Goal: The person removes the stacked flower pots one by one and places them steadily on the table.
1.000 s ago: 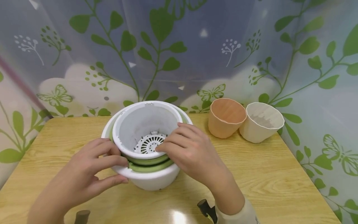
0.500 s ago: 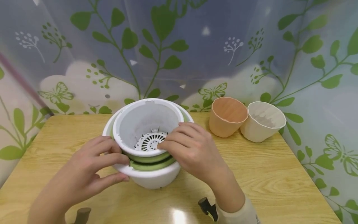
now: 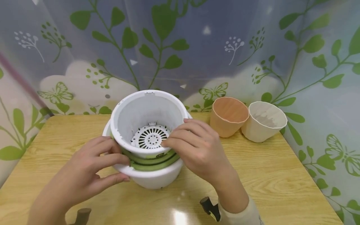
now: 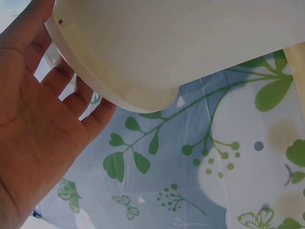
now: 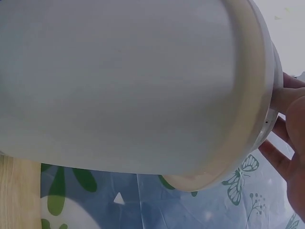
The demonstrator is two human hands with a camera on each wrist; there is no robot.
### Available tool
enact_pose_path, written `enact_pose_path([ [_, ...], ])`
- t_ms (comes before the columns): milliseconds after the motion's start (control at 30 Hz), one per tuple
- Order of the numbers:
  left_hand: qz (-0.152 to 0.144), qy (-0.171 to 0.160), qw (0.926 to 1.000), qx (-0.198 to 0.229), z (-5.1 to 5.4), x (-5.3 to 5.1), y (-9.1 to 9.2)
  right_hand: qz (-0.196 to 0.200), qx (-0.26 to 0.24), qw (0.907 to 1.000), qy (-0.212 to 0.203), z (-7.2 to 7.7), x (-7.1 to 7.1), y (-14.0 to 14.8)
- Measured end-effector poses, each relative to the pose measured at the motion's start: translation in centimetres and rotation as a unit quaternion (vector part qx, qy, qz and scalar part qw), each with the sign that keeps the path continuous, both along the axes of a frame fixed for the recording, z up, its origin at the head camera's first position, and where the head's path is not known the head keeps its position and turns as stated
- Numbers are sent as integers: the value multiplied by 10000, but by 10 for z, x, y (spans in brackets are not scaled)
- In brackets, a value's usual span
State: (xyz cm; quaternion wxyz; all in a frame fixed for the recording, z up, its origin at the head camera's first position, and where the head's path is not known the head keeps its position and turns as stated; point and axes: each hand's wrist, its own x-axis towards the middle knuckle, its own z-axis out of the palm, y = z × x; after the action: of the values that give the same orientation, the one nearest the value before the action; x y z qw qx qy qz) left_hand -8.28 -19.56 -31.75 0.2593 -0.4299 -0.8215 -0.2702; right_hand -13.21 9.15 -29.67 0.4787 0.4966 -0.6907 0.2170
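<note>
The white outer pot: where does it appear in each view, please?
Head: the white outer pot stands centre-left, around the inner pot.
Left wrist: top, centre to right, its rim beside the left hand.
Right wrist: it fills most of the upper left.
Shared landmark: the leaf-print backdrop.

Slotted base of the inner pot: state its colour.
The slotted base is white, clearest in the head view.
</note>
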Motion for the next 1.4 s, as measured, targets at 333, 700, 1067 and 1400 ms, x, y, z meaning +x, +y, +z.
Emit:
enact_pose_path([
  [333,-64,54,10000,18,-1,0,2,140,-300,9984,455,7,4,0],
  [700,-95,149,9998,5,0,-1,3,311,-1082,9885,1012,18,6,4],
  [1067,-36,84,10000,33,1,0,2,332,-1785,9757,1225,18,1,7],
  [1400,-106,112,9999,78,2,-1,3,284,-2425,9604,1342,16,-2,12],
])
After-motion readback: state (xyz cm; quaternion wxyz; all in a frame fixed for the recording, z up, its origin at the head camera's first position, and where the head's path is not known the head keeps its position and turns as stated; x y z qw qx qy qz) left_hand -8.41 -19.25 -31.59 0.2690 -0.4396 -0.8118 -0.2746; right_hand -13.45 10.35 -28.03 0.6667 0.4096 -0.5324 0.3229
